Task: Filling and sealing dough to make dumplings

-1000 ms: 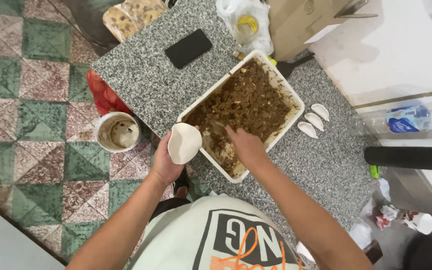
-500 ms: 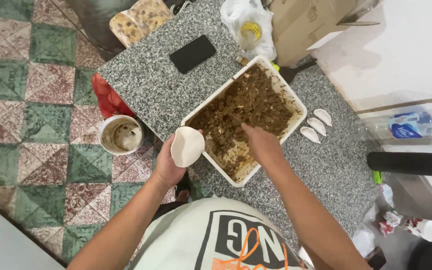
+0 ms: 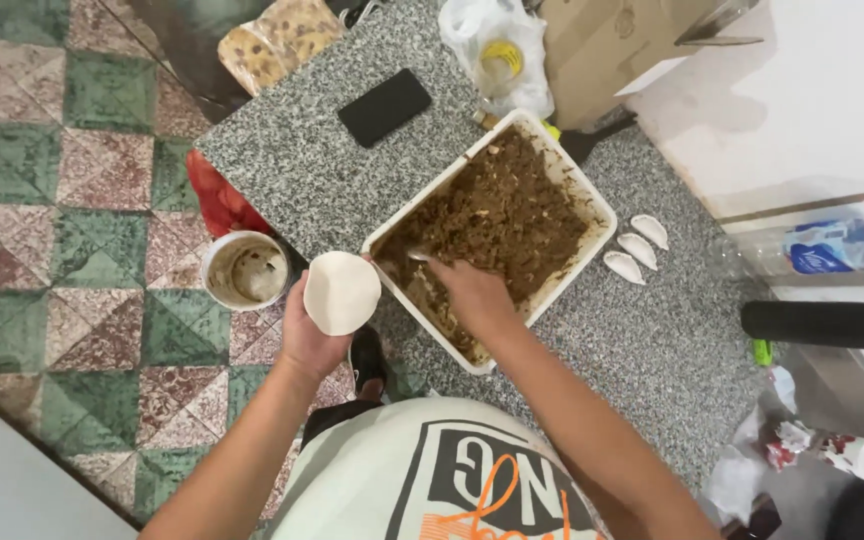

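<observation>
My left hand (image 3: 310, 340) holds up a round white dough disc (image 3: 342, 292) flat on its fingers, just left of the counter edge. My right hand (image 3: 472, 295) reaches into a white rectangular tray (image 3: 602, 205) of brown minced filling (image 3: 512, 205) and grips a spoon (image 3: 420, 258) whose metal tip shows at the filling's near-left part. Three folded white dumplings (image 3: 637, 248) lie in a row on the speckled granite counter (image 3: 652, 340) right of the tray.
A black phone (image 3: 384, 107) lies on the counter behind the tray. A plastic bag (image 3: 497, 50) and cardboard box (image 3: 612, 45) stand at the back. A dirty round tub (image 3: 245, 270) sits on the tiled floor at left. A black cylinder (image 3: 827, 325) and plastic bottle (image 3: 822, 245) lie at right.
My right hand has shifted slightly toward the tray's near-left part with the spoon. My left hand still holds the dough disc, nearly unmoved.
</observation>
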